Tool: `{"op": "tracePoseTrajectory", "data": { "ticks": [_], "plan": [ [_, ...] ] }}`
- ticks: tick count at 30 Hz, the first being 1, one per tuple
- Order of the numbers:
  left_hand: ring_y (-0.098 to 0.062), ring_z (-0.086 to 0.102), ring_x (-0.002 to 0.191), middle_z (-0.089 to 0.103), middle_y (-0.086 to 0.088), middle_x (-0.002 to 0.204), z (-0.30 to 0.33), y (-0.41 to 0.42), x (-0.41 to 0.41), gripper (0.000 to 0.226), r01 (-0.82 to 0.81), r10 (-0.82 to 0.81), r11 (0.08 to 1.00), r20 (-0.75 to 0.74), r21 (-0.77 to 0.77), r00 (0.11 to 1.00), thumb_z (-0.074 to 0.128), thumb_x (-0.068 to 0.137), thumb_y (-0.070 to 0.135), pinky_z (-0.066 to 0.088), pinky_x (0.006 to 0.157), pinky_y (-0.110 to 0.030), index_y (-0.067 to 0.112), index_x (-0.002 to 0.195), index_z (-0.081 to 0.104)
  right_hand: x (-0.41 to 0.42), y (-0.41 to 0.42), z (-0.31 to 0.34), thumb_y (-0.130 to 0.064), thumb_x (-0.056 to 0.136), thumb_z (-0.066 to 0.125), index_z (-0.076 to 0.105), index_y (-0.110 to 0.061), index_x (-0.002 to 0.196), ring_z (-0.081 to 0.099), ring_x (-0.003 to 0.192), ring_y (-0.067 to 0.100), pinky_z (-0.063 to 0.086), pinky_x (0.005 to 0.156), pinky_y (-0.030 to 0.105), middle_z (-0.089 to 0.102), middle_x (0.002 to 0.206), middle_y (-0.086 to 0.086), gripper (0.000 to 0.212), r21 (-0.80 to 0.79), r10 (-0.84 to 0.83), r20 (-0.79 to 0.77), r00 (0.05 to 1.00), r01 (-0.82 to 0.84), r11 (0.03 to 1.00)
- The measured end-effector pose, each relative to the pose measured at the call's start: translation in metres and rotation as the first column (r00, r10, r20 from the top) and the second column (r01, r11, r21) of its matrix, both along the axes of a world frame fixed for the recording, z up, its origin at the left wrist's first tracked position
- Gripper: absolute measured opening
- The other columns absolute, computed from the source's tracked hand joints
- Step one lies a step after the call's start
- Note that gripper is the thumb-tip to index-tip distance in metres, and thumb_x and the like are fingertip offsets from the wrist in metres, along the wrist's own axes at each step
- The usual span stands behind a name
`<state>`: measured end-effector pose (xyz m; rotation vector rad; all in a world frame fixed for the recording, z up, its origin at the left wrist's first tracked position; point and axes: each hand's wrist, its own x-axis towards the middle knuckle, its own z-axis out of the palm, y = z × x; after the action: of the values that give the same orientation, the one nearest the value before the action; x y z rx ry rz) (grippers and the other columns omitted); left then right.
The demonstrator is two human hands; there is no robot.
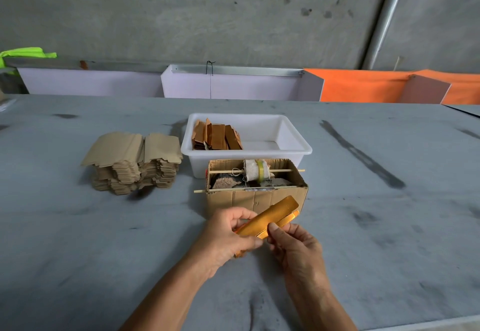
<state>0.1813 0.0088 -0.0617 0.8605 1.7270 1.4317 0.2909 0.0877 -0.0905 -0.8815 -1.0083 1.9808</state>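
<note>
Both forearms come up from the bottom edge of the frame and meet just below the middle, where the left hand [228,237] and the right hand [291,242] share a shiny gold card box [270,220] held above the grey table [104,252]. Fingers of the left hand curl round the lower left end of the box, thumb on top; the right hand pinches its near long edge between thumb and fingers, knuckles turned toward the camera. Half folded, the gold box tilts up to the right, its rounded flap pointing at the brown cardboard carton [255,196] just behind it. That flap looks loose, so a hard squeeze from the right thumb could crease the glossy face or fold the panel off its score line, and a slack grip on the left could let the shape spring flat again. Sticks [280,171] run across the carton's open top, carrying a cloth-wrapped roll [255,173]. Behind it, touching or nearly so, stands a white plastic tub [293,138] with finished brownish-gold pieces [217,135] leaning at its left end. Left of centre sits a stack of flat tan blanks [133,164], well apart from the hands.
</note>
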Motion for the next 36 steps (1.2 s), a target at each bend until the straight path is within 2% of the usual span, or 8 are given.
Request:
{"op": "tracePoseTrajectory", "data": {
  "ticks": [4, 7, 10, 13, 17, 21, 26, 36],
  "plan": [
    [-0.008, 0.061, 0.060, 0.068, -0.003, 0.080, 0.000, -0.001, -0.002, 0.037, -0.054, 0.054, 0.998, -0.001, -0.011, 0.999, 0.072, 0.072, -0.012, 0.048, 0.048, -0.017, 0.021, 0.084, 0.062, 0.003, 0.000, 0.000, -0.003, 0.077, 0.070, 0.060, -0.006, 0.068, 0.055, 0.050, 0.012, 0.046, 0.047, 0.021, 0.062, 0.058, 0.009, 0.014, 0.036, 0.030, 0.078, 0.996, -0.033, 0.999],
    [-0.006, 0.061, 0.057, 0.068, -0.001, 0.075, 0.003, -0.004, -0.008, 0.032, 0.003, -0.005, 0.999, -0.048, -0.054, 0.999, 0.073, 0.072, -0.010, 0.044, 0.047, -0.016, 0.017, 0.089, 0.065, 0.007, 0.003, 0.002, -0.008, 0.072, 0.073, 0.067, -0.011, 0.073, 0.059, 0.055, 0.010, 0.045, 0.050, 0.023, 0.064, 0.064, 0.007, 0.007, 0.063, 0.042, 0.095, 0.995, -0.048, 0.997],
    [-0.003, 0.058, 0.050, 0.067, 0.001, 0.071, 0.004, -0.007, -0.012, 0.030, 0.035, -0.039, 0.998, -0.051, -0.060, 0.998, 0.071, 0.074, -0.009, 0.042, 0.044, -0.016, 0.012, 0.095, 0.065, 0.010, 0.004, 0.005, -0.013, 0.068, 0.075, 0.070, -0.015, 0.064, 0.057, 0.054, 0.010, 0.041, 0.055, 0.026, 0.063, 0.060, 0.004, 0.007, 0.088, 0.051, 0.108, 0.993, -0.061, 0.994],
    [-0.008, 0.058, 0.053, 0.068, -0.004, 0.084, 0.003, -0.006, -0.011, 0.036, -0.124, 0.125, 0.992, -0.026, 0.025, 0.992, 0.071, 0.072, -0.012, 0.041, 0.043, -0.017, 0.011, 0.099, 0.063, 0.010, 0.004, 0.004, -0.012, 0.071, 0.076, 0.067, -0.014, 0.061, 0.053, 0.051, 0.011, 0.040, 0.054, 0.026, 0.060, 0.056, 0.005, 0.013, 0.061, 0.028, 0.123, 0.992, -0.036, 0.997],
    [-0.018, 0.055, 0.054, 0.066, -0.007, 0.084, -0.007, -0.003, -0.002, 0.041, -0.438, 0.401, 0.892, 0.247, 0.116, 0.882, 0.074, 0.068, -0.013, 0.043, 0.043, -0.018, 0.009, 0.098, 0.059, 0.007, 0.000, 0.005, -0.009, 0.072, 0.075, 0.063, -0.015, 0.058, 0.048, 0.043, 0.009, 0.041, 0.041, 0.018, 0.055, 0.050, 0.003, 0.019, 0.009, -0.018, 0.072, 0.997, 0.018, 1.000],
    [-0.012, 0.056, 0.045, 0.064, -0.003, 0.055, -0.017, -0.002, 0.013, 0.022, -0.457, 0.365, 0.887, 0.498, 0.071, 0.786, 0.072, 0.071, -0.009, 0.044, 0.043, -0.019, 0.005, 0.085, 0.061, 0.003, -0.005, 0.006, -0.004, 0.077, 0.071, 0.060, -0.011, 0.064, 0.046, 0.040, 0.008, 0.039, 0.039, 0.016, 0.052, 0.047, 0.003, 0.018, -0.026, -0.057, 0.037, 0.998, 0.058, 0.998],
    [-0.010, 0.057, 0.043, 0.063, -0.007, 0.053, -0.021, 0.003, 0.020, 0.008, -0.448, 0.336, 0.892, 0.591, 0.050, 0.734, 0.069, 0.074, -0.005, 0.045, 0.040, -0.017, 0.000, 0.074, 0.064, 0.000, -0.012, 0.010, 0.000, 0.077, 0.070, 0.059, -0.011, 0.063, 0.048, 0.041, 0.008, 0.038, 0.038, 0.018, 0.054, 0.048, 0.002, 0.021, -0.075, -0.034, 0.039, 0.999, 0.037, 0.997],
    [-0.014, 0.060, 0.043, 0.064, -0.012, 0.053, -0.024, 0.003, 0.009, 0.010, -0.474, 0.330, 0.878, 0.641, 0.061, 0.693, 0.065, 0.081, 0.000, 0.049, 0.040, -0.020, -0.003, 0.073, 0.060, 0.002, -0.008, 0.020, -0.006, 0.084, 0.066, 0.061, -0.004, 0.075, 0.064, 0.049, 0.013, 0.043, 0.036, 0.019, 0.067, 0.060, 0.012, 0.010, -0.111, 0.023, 0.109, 0.994, -0.011, 0.994]
  ]
}}
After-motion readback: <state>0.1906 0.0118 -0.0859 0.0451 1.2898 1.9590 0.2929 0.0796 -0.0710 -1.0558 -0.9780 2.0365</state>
